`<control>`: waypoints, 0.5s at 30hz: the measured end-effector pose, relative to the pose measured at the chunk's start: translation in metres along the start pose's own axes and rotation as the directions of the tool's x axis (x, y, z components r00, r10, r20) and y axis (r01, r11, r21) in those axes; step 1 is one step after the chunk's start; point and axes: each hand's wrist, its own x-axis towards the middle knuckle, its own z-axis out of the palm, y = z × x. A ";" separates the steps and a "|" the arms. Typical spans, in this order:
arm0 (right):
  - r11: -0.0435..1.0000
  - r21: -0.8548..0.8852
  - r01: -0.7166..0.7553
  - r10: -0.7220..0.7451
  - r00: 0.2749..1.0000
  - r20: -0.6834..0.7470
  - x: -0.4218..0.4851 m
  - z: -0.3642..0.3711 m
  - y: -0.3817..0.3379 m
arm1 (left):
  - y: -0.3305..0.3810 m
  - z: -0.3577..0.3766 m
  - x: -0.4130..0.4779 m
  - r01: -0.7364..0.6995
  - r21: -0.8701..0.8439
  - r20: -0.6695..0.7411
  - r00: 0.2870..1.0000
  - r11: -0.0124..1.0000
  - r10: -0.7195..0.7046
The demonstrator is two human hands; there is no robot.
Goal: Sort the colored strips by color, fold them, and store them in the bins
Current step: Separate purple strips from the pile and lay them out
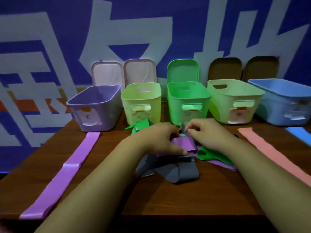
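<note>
A tangled pile of strips lies mid-table: grey strips (175, 174) at the front, a purple strip (184, 142) on top, green strips (210, 156) to the right and behind. My left hand (158, 140) presses on the pile, its thumb against the purple and grey strips. My right hand (205, 132) pinches a grey strip end near the top of the pile. One long purple strip (67, 172) lies flat on the left. A pink strip (272, 155) lies on the right, with a blue strip (297, 133) beyond it.
Five open bins stand in a row behind the pile: purple (94, 100), pale green (141, 88), bright green (188, 91), another pale green (235, 91), blue (282, 88). Lids lean on the blue-and-white wall behind them. The wooden table (168, 202) ends near me.
</note>
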 end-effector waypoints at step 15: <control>0.987 0.157 0.034 -0.038 0.999 0.021 -0.006 0.006 0.019 | -0.021 0.020 0.001 -0.055 -0.149 -0.283 0.959 0.987 0.011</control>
